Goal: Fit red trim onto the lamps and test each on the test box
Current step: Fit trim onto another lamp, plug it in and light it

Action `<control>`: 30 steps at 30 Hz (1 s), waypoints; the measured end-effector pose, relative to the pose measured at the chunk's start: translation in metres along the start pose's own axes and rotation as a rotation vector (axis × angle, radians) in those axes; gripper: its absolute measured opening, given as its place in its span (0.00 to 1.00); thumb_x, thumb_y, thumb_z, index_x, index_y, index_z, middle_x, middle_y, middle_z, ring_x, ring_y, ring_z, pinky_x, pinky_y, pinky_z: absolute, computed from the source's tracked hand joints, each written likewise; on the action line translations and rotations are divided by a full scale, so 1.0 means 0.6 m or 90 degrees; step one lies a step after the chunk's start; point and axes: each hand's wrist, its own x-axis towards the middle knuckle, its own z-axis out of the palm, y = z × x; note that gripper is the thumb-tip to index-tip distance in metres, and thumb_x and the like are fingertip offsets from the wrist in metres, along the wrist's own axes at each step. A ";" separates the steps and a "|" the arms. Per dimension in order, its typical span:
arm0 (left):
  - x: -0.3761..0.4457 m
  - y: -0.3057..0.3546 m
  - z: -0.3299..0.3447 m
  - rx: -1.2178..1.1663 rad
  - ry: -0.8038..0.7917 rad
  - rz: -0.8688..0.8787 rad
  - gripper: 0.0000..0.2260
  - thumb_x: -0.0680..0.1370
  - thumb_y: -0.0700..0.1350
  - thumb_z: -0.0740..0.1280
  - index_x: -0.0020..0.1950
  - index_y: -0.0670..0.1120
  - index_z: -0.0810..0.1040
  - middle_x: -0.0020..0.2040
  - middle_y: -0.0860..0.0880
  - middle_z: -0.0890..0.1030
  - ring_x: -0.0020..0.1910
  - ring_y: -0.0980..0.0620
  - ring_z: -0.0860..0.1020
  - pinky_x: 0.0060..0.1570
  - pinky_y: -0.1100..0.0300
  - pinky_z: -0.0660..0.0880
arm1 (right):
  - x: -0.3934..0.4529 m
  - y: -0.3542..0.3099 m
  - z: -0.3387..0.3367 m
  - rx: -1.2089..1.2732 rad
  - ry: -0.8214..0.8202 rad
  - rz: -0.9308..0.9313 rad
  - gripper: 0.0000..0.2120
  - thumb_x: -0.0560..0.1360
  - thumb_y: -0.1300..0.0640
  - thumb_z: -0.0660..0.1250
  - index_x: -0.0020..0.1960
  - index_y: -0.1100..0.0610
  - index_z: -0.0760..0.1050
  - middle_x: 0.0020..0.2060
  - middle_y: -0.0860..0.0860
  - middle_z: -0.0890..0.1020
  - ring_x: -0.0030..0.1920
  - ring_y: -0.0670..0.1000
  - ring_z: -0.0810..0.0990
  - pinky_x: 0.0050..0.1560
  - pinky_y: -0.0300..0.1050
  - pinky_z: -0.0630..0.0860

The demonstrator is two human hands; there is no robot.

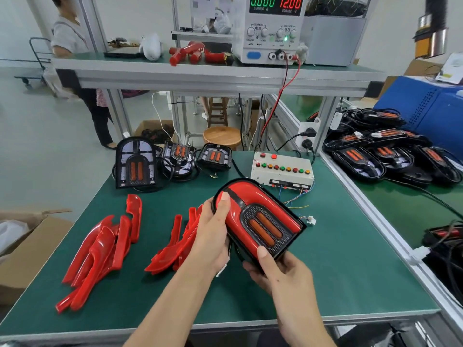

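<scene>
Two hands are holding one lamp (260,219) above the near middle of the green tabletop (338,266), tilted so its rounded end is pointing far-left. The right hand (278,274) is cradling the near, squared end from below, its thumb pressing on the red trim (253,196) beside the black grille. The left hand (213,236) is wrapping the left edge, thumb lying flat on the rounded red shoulder. Both grips are clamped on the lamp.

Judging by the look, it is a rigid moulded-plastic shell, light enough for one hand, glossy and likely slippery on the red face, so holding by the black rim and edges seems wiser than by the shiny trim. A thin wire tail with a white connector (310,219) is trailing off the right side and could snag.

Loose red trim pieces (100,249) are lying in two heaps to the left, looking thin and somewhat springy. Farther off, the test box (281,169) is sitting just beyond the lamp, with three untrimmed lamps (136,164) at far left. Finished-looking black units (390,154) are piling up on the right bench, and a power supply (270,28) is showing 12.00 on the far shelf.
</scene>
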 end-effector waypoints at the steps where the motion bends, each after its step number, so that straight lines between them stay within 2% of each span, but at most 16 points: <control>1: 0.000 0.002 0.000 -0.007 0.001 0.003 0.14 0.82 0.54 0.67 0.63 0.47 0.76 0.49 0.48 0.87 0.47 0.51 0.87 0.41 0.59 0.82 | 0.002 0.000 0.001 -0.005 -0.003 -0.008 0.06 0.78 0.60 0.72 0.54 0.59 0.83 0.46 0.55 0.89 0.45 0.59 0.89 0.40 0.40 0.83; 8: -0.006 0.004 -0.001 -0.024 -0.010 0.016 0.17 0.81 0.55 0.68 0.64 0.46 0.76 0.51 0.48 0.87 0.49 0.50 0.86 0.41 0.59 0.82 | 0.006 0.007 -0.002 -0.025 0.001 -0.044 0.05 0.78 0.62 0.72 0.53 0.59 0.83 0.43 0.54 0.88 0.42 0.60 0.88 0.40 0.42 0.84; 13: -0.011 0.005 -0.002 -0.013 -0.015 0.036 0.27 0.71 0.61 0.71 0.64 0.48 0.75 0.50 0.49 0.87 0.49 0.52 0.86 0.42 0.60 0.82 | 0.008 0.008 -0.003 -0.009 -0.010 -0.029 0.05 0.78 0.63 0.71 0.53 0.58 0.83 0.45 0.54 0.88 0.43 0.61 0.88 0.41 0.42 0.84; 21: -0.013 0.008 -0.008 -0.005 -0.036 0.052 0.26 0.71 0.59 0.73 0.64 0.50 0.75 0.50 0.51 0.87 0.49 0.53 0.86 0.44 0.62 0.82 | 0.006 0.009 -0.001 -0.012 -0.018 -0.028 0.06 0.79 0.61 0.70 0.54 0.57 0.83 0.47 0.54 0.88 0.44 0.61 0.88 0.42 0.42 0.84; 26: -0.016 0.012 -0.008 0.017 -0.024 0.057 0.30 0.68 0.62 0.74 0.65 0.49 0.76 0.53 0.50 0.87 0.53 0.53 0.85 0.51 0.56 0.81 | 0.007 0.008 0.001 -0.038 -0.018 -0.036 0.06 0.80 0.59 0.69 0.54 0.57 0.83 0.46 0.55 0.88 0.43 0.60 0.88 0.42 0.41 0.84; 30: -0.015 0.019 -0.014 -0.010 -0.089 0.013 0.27 0.76 0.59 0.70 0.69 0.45 0.76 0.62 0.43 0.84 0.62 0.46 0.82 0.64 0.46 0.77 | 0.009 0.005 0.004 0.008 -0.011 -0.015 0.07 0.80 0.59 0.69 0.55 0.60 0.83 0.47 0.56 0.88 0.45 0.60 0.88 0.43 0.41 0.84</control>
